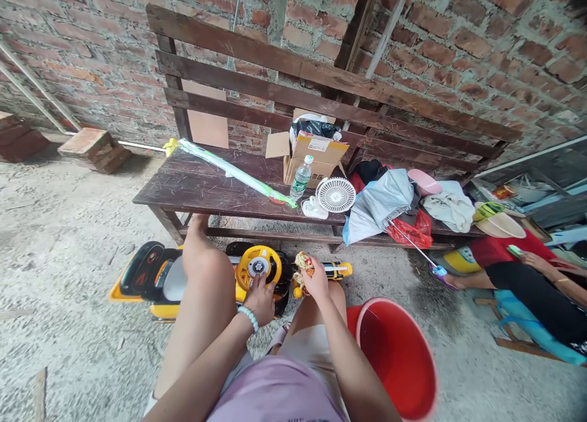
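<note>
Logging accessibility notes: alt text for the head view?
A person's left hand touches the yellow steering wheel of a ride-on toy; the right hand holds a beige-and-red bundle. Beyond stands a wooden bench with a desk fan and water bottle.

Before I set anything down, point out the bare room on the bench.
The bench is bare at its left front, before the long green-and-white bundle, and in a smaller patch between bundle and cardboard box. From the box rightward it is crowded: bottle, fan, umbrella, white cloth. Below, legs crowd the yellow steering wheel under the left hand.
</note>
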A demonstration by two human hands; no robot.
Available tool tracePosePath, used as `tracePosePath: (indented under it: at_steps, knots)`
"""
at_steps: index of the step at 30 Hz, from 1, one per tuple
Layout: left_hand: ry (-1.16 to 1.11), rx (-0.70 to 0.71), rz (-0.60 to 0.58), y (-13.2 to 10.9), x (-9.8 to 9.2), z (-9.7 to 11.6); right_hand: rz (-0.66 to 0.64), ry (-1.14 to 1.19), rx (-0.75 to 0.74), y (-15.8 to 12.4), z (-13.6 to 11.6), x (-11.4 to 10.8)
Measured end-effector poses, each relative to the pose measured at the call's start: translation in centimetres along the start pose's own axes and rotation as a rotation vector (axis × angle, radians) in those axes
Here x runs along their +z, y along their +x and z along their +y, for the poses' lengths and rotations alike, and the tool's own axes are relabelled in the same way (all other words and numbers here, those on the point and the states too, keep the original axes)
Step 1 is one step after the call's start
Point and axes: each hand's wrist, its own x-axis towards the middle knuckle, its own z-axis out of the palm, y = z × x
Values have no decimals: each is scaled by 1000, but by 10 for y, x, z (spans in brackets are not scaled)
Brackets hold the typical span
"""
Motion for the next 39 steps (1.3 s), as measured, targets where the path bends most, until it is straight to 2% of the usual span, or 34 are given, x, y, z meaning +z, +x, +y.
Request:
tracePosePath:
  at_steps: [4, 8, 11, 14, 19, 22, 26, 28, 30, 32, 34, 37, 39]
  knots:
    - [33, -6, -28, -3, -3, 1, -69, -207, 99, 6, 1, -10]
    - [18, -2, -23, -5, -4, 1, -87, -447, 53, 3, 12, -28]
    - [23, 5, -30, -7, -5, 1, -32, -397, 87, 3, 16, -35]
    - [44, -10, -37, -10, -7, 2, 38, -331, 87, 7, 8, -32]
    - [18, -38, -55, -11, -9, 6, -70, -437, -4, -7, -5, -21]
    - [3, -40, -64, -11, -9, 7, -55, -476, -35, -29, 8, -20]
    - [-16, -33, -54, -10, -9, 5, -90, -453, -90, -56, 44, -24]
    - [-12, -26, -40, -10, -8, 4, -66, -399, -41, -65, 58, -27]
    - [-5, -22, -32, -9, -8, 5, 10, -324, 18, -69, 59, -33]
    - [-3, -24, -42, -9, -8, 7, 91, -242, -4, -68, 44, -42]
    - [-10, -27, -52, -8, -8, 8, 136, -180, -111, -63, 14, -51]
    - [-24, -30, -63, -5, -9, 9, 94, -172, -303, -47, -44, -54]
    - [-35, -24, -67, -5, -9, 7, 33, -219, -375, -32, -76, -42]
